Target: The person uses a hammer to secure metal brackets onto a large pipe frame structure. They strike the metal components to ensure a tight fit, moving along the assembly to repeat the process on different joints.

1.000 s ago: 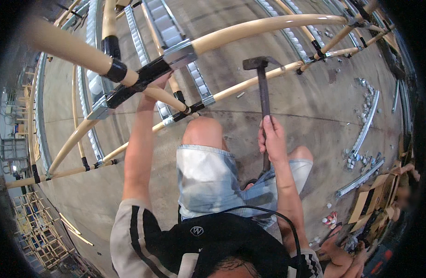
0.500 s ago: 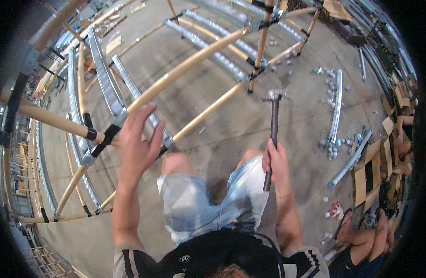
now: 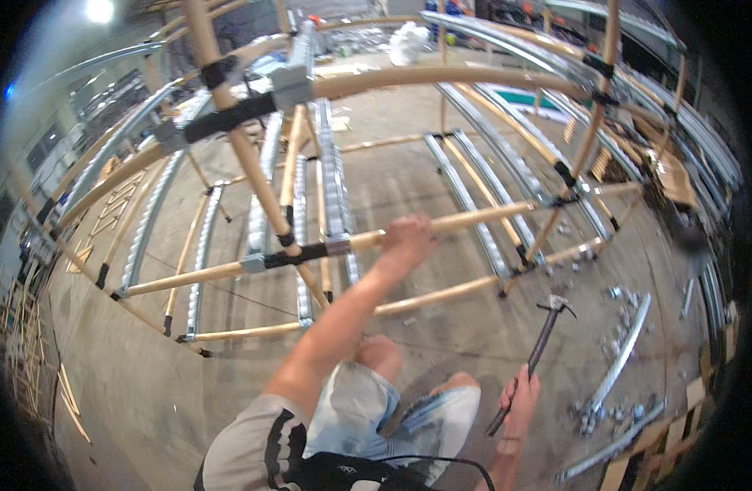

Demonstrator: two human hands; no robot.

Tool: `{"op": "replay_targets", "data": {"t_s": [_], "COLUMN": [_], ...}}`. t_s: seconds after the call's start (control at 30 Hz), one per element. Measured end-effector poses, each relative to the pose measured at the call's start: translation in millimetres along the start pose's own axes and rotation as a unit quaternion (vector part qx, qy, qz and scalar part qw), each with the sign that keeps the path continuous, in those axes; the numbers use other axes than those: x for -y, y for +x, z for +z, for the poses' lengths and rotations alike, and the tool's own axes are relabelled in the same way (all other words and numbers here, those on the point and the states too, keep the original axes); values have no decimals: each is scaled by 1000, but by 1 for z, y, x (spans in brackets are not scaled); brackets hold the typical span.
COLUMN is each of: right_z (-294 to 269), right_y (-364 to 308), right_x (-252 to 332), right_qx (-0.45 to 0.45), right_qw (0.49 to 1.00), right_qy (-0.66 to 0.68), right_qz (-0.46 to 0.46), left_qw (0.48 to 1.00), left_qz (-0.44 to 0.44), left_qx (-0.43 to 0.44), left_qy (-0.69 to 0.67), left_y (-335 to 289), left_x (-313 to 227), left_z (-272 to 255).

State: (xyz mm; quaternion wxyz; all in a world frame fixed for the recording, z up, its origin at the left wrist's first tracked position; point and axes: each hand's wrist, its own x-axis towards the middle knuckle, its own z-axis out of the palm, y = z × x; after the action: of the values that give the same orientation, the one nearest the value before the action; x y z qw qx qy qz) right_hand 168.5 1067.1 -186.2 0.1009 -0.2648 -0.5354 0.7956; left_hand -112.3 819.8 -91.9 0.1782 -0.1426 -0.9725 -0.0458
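My left hand (image 3: 409, 239) reaches forward and is closed over a tan horizontal pipe (image 3: 486, 214) of a rack frame, its fingertips partly hidden behind the pipe. Black joints (image 3: 294, 255) and silver brackets (image 3: 337, 245) sit on that pipe to the left of the hand. In my right hand (image 3: 519, 397) is a claw hammer (image 3: 544, 337), gripped by its dark handle, with the metal head pointing up and away from me. The hammer is over the floor, apart from the frame.
Silver roller tracks (image 3: 331, 176) run between the rack's pipes. A higher tan pipe (image 3: 450, 76) crosses in front of me. On the floor at right lie a loose track (image 3: 621, 352), several small metal parts (image 3: 589, 417) and cardboard (image 3: 650, 450).
My view has swung up and left, showing more of the rack. My left hand, raised with fingers spread before, now rests closed on the pipe. The hammer stays in my right hand.
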Motion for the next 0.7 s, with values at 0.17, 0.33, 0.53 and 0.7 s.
{"op": "replay_targets", "data": {"t_s": [0.17,0.33,0.53,0.7], "right_z": [27,46,18,41], "right_y": [20,27,-20,-74], "right_x": [11,31,71,150], "right_qx": [90,132,25,-203], "right_qw": [990,983,997,967], "right_qy": [105,128,74,-101], "right_qz": [8,22,11,117], "left_qw": [998,991,987,965], "left_qz": [24,59,71,77], "left_qx": [-28,-29,128,243], "left_qy": [-59,-113,-66,-61], "left_y": [2,-11,9,24], "left_x": [3,14,1,9], "left_z": [4,8,-34,-51]}}
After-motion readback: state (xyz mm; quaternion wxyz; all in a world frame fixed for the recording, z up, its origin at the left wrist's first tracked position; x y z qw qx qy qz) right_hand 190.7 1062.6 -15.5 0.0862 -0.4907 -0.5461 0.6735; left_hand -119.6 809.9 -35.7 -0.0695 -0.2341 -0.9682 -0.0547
